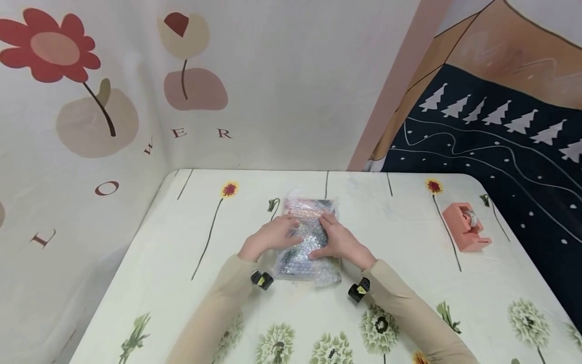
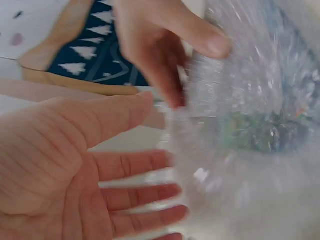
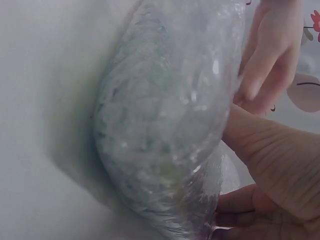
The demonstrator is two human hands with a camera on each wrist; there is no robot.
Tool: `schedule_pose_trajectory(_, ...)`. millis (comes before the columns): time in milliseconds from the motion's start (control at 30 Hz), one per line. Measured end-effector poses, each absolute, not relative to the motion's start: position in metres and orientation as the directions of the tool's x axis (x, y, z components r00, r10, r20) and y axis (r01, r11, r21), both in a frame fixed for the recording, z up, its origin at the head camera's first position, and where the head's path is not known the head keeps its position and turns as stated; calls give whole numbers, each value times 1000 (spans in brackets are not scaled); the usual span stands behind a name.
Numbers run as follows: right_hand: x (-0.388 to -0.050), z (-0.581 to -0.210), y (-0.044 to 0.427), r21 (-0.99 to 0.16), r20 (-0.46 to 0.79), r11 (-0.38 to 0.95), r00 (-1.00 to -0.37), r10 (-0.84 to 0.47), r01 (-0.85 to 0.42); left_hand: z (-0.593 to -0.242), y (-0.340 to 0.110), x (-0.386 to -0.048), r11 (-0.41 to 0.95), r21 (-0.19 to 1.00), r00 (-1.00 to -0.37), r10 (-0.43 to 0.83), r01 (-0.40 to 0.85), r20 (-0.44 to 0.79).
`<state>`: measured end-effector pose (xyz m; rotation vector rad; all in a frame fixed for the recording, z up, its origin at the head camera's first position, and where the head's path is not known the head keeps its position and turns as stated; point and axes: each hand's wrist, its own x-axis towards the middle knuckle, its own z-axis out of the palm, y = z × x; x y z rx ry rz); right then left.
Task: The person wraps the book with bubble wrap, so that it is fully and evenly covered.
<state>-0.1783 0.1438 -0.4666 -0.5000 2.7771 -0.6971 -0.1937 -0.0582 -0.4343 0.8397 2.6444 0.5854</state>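
Bubble wrap (image 1: pixel 328 277) is already being seen round pack (image 1: pixel 311 230) on bench (image 1: pixel 218 303); tape holder (image 1: pixel 460 232) isn't being used yet. Pack's being touched by R hand (image 1: pixel 338 238), L hand (image 1: pixel 276 234) being held at its side, fingers spread.

The table (image 1: pixel 400 242) is white, with pictures of flowers (image 1: pixel 278 346) all over its top. A package (image 1: pixel 309 235) in shiny bubble wrap is near the middle. A pink tape holder (image 1: pixel 468 238) with a roll of tape (image 1: pixel 471 218) sits near the right edge.
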Motion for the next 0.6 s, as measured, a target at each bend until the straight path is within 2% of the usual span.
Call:
schedule_pose_trajectory(133, -178, -466, 144, -495, -147, 829, -915, -377, -262, -427, -73, -168, 753, 515, -826, 546, 409, -142)
schedule_pose_trajectory(333, -179, -468, 145, -494, -147, 830, -916, -374, -259, -442, -77, -139, 761, 520, -876, 480, 388, -50)
schedule_pose_trajectory(467, -179, -469, 144, -495, -145, 827, -913, -381, -267, -452, -71, -123, 796, 461, -910, 410, 392, 65)
schedule_pose_trajectory(600, -178, -469, 144, -492, -148, 829, -913, -381, -266, -461, -60, -110, 826, 274, -868, 445, 492, 218)
